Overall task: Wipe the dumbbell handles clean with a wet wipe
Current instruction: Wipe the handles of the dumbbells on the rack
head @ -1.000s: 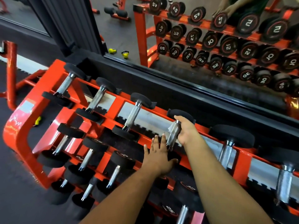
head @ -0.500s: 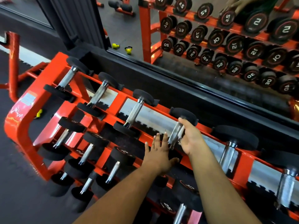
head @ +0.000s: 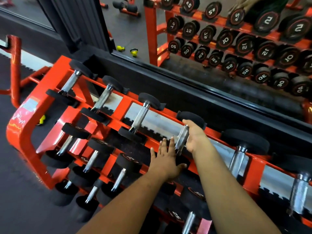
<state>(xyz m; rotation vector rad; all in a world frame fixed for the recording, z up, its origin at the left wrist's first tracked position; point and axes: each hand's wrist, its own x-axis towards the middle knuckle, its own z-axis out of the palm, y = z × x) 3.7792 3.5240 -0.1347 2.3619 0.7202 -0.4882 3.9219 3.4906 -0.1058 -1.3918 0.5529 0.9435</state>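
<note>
Right hand [head: 194,137] slid up dumbbell handle [head: 182,139], axis pointing twd mirror.

floor [head: 20,191]: dark, likely rubber | wall mirror [head: 202,48] | orange rack [head: 18,137]

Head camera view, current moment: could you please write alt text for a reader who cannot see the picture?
A person's right hand wraps the chrome handle of a dumbbell on the top row of an orange rack, while the left hand rests flat, fingers straight, beside it. No wipe is visible. A mirror behind reflects more numbered dumbbells.
</note>
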